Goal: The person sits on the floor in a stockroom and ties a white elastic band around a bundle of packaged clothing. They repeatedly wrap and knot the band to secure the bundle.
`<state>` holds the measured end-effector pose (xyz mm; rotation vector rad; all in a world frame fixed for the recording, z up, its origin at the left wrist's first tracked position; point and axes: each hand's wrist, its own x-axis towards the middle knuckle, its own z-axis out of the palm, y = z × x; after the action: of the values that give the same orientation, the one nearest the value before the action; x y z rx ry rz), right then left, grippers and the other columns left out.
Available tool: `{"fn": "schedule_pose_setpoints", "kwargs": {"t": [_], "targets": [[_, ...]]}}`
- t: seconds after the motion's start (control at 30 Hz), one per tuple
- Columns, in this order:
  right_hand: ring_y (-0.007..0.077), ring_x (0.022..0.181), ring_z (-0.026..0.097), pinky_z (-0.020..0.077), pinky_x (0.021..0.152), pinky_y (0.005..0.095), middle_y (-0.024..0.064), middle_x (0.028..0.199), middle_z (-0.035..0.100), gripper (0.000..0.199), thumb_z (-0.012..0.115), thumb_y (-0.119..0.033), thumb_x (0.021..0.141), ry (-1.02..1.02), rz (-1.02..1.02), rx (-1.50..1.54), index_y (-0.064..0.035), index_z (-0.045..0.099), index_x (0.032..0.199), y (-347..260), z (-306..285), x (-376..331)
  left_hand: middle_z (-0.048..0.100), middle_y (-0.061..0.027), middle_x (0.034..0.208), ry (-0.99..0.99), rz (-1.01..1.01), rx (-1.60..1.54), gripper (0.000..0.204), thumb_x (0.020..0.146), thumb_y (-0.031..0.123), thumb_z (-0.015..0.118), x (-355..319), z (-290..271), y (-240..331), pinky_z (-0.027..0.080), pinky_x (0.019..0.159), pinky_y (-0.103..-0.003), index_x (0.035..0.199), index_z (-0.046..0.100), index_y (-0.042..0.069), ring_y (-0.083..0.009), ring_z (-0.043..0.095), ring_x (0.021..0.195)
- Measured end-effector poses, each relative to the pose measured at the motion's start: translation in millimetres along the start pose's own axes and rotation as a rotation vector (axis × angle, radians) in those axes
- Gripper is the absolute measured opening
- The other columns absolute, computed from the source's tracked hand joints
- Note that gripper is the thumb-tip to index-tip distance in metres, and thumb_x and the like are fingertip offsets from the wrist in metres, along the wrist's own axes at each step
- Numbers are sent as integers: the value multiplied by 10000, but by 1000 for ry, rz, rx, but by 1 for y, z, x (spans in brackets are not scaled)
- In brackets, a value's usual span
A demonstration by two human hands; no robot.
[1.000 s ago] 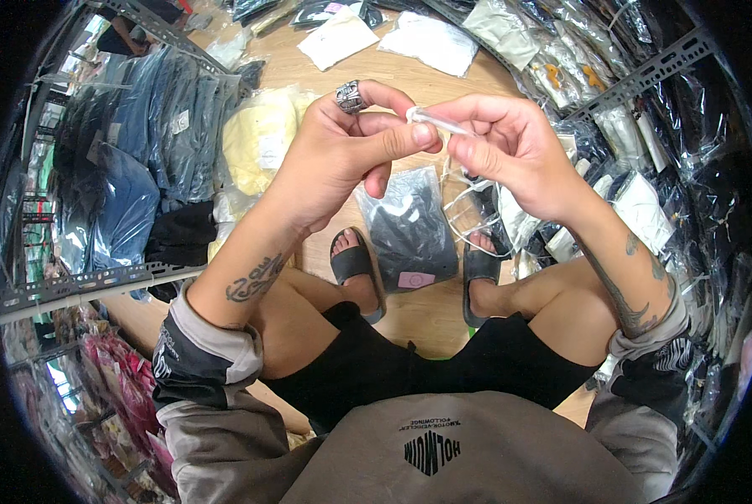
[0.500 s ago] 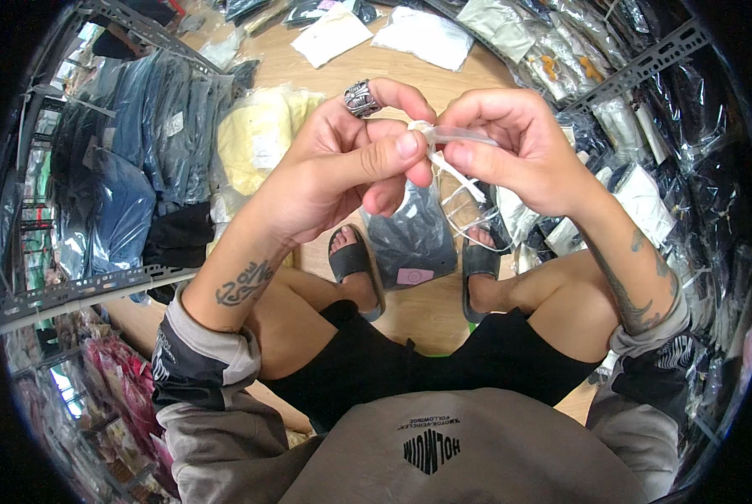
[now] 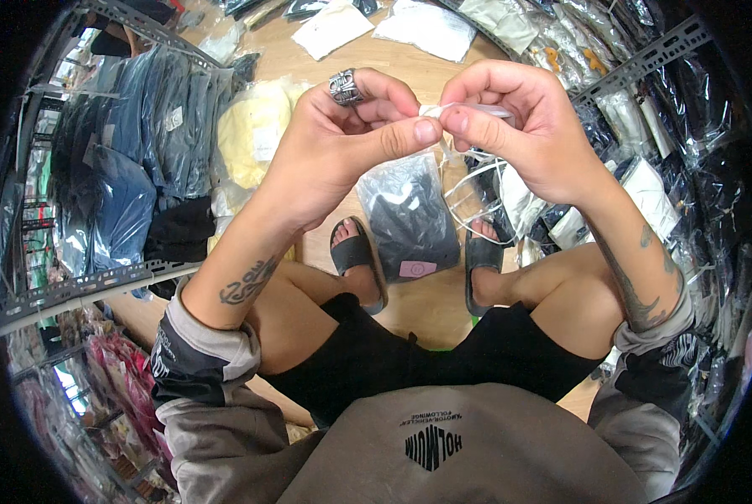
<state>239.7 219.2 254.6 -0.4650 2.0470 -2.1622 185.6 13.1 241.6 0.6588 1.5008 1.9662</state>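
Note:
In front of me, my left hand (image 3: 342, 139) pinches a thin white plastic strap (image 3: 431, 110) between thumb and forefinger. A silver ring sits on that hand. My right hand (image 3: 531, 126) grips the same strap from the other side, thumb against curled forefinger, with a translucent end poking out over its fingers. The two thumb tips almost meet, so any knot or join between them is hard to make out. Loose white loops of strap hang below the right hand. Under my hands, a dark folded garment in a clear bag (image 3: 405, 218) lies on the floor between my feet.
At left, a metal rack (image 3: 99, 290) carries stacked bagged jeans (image 3: 124, 185). Beside it lies a bagged yellow garment (image 3: 254, 139). White packages (image 3: 426, 29) rest on the wooden floor ahead. Bagged clothes (image 3: 645, 202) crowd the right side, near another perforated metal bar (image 3: 645, 59).
Both hands have risen slightly, away from my body. My left fingers have straightened somewhat, and its thumb tip now lies closer to the right thumb. The hanging loops have shifted.

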Motion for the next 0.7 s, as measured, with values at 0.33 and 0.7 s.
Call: {"fn": "schedule_pose_setpoints", "kwargs": {"t": [0.33,0.7], "targets": [[87,772,598,486,728,224,58,877,653,206,622,-145,893,75,-37,48,26,620,1009,9,5,3,614,-41,915,56,74,58,107,864,45,642,-2,9,5,481,743,-238,938,565,42,-109,592,853],[-22,515,371,249,438,157,-20,752,630,183,639,-180,887,146,75,272,-27,637,985,8,14,0,663,-75,895,55,142,94,205,845,74,679,2,0,3,505,668,-214,1008,570,12,-107,636,813]]}}
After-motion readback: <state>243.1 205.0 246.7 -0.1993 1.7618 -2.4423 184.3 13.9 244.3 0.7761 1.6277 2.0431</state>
